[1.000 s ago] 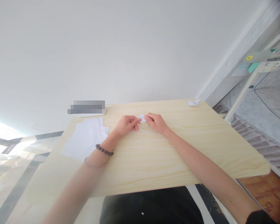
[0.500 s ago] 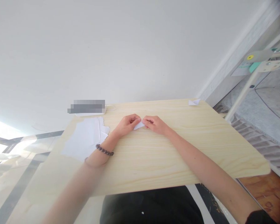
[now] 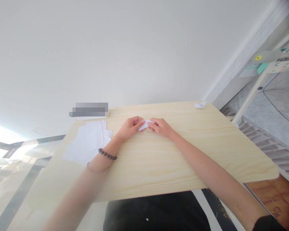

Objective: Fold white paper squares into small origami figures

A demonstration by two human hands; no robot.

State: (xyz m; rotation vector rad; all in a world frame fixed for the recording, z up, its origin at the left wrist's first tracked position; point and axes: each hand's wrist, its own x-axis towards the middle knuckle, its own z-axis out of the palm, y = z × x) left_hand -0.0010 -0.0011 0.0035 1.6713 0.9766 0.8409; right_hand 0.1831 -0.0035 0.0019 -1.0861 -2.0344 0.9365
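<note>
A small folded piece of white paper (image 3: 144,124) is held between both hands over the far middle of a light wooden table (image 3: 159,160). My left hand (image 3: 130,127), with a dark bead bracelet on its wrist, pinches the paper's left end. My right hand (image 3: 161,127) pinches the right end, fingers curled. The paper is just above the tabletop; whether it touches the wood I cannot tell.
A loose stack of white paper sheets (image 3: 88,141) lies at the table's left. A small folded paper shape (image 3: 199,105) sits at the far right corner. A white flat device (image 3: 92,117) lies at the far left edge, by the wall. A lamp-like stand (image 3: 262,73) rises at the right.
The paper piece has been turned and folded between the fingers, from a small upright scrap to a longer slanted shape. Both hands stayed in nearly the same spot.
</note>
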